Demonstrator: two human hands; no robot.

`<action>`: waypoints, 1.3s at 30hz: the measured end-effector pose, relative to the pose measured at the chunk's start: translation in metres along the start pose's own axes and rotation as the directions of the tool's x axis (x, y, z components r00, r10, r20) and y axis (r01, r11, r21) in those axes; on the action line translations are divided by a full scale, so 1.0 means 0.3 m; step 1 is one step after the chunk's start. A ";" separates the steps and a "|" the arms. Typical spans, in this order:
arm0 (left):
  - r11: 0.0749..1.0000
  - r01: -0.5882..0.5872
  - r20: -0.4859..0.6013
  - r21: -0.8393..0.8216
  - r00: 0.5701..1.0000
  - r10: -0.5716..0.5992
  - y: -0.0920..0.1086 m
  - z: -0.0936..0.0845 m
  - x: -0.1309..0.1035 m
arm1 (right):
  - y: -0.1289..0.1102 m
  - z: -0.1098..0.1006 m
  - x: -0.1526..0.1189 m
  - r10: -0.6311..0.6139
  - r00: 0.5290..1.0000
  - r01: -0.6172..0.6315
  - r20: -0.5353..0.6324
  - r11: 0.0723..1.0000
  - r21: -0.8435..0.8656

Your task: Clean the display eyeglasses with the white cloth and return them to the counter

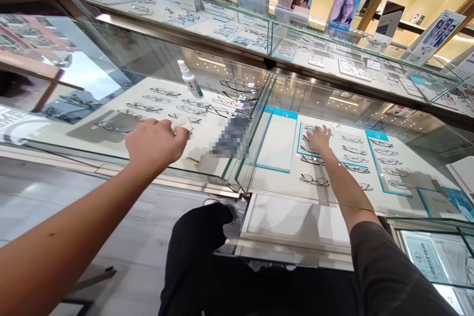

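On the head feed, my left hand point(157, 143) pinches a white cloth point(182, 122) over the glass tabletop point(140, 64); the spray bottle point(191, 80) stands beyond it. My right hand point(319, 139) is spread, seemingly empty, above eyeglasses point(314, 180). I can't tell what's finished or left. Front edges point(207, 185) run beneath both forearms point(92, 207); glass around the bottle is open.

A small white wipe point(182, 121) — bunched, pinched in the left hand point(155, 142) — over the glass-topped bench point(209, 168).
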State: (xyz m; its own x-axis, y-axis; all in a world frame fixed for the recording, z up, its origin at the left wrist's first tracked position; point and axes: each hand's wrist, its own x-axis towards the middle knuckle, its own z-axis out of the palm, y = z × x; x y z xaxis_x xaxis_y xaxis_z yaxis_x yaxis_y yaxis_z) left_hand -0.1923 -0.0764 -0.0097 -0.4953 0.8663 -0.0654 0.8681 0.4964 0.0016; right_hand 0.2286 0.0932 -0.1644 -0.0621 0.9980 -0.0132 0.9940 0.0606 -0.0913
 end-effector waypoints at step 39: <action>0.986 -0.067 -0.156 -0.153 0.987 0.043 0.028 0.072 0.044 | -0.547 -0.134 -0.745 -0.980 0.160 0.960 -0.120 0.127 0.249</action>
State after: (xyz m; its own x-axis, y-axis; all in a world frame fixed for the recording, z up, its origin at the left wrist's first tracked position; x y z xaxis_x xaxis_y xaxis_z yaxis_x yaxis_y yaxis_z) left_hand -0.1908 -0.0620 -0.0321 -0.4567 0.8849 0.0915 0.8840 0.4399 0.1582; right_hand 0.0830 -0.1389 -0.1064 -0.9729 0.1030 0.2070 0.0438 0.9613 -0.2722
